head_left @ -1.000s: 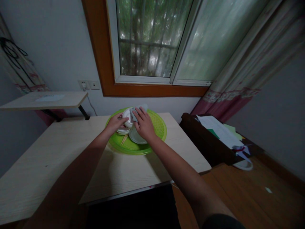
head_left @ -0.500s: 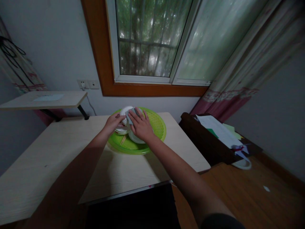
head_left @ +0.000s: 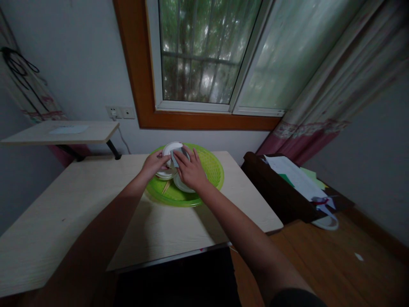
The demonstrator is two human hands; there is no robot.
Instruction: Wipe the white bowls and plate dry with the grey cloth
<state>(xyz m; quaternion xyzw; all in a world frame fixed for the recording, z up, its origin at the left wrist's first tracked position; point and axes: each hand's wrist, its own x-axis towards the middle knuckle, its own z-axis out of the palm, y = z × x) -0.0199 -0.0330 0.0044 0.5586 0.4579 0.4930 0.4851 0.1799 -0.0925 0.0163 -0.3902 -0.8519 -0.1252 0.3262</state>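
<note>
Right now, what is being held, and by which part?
Left hand grips a white bowl by its rim; right hand presses a grey cloth on it.

Dim daylight through barred window [head_left: 198, 55], wood frame. White wall [head_left: 79, 64] with socket [head_left: 120, 112]. Pale curtain [head_left: 335, 85], pink hem, at right. Light wood desk [head_left: 64, 209]; small shelf [head_left: 64, 132] left. Dark cabinet [head_left: 271, 192] with papers [head_left: 294, 172] on brown wooden floor [head_left: 335, 268].
</note>
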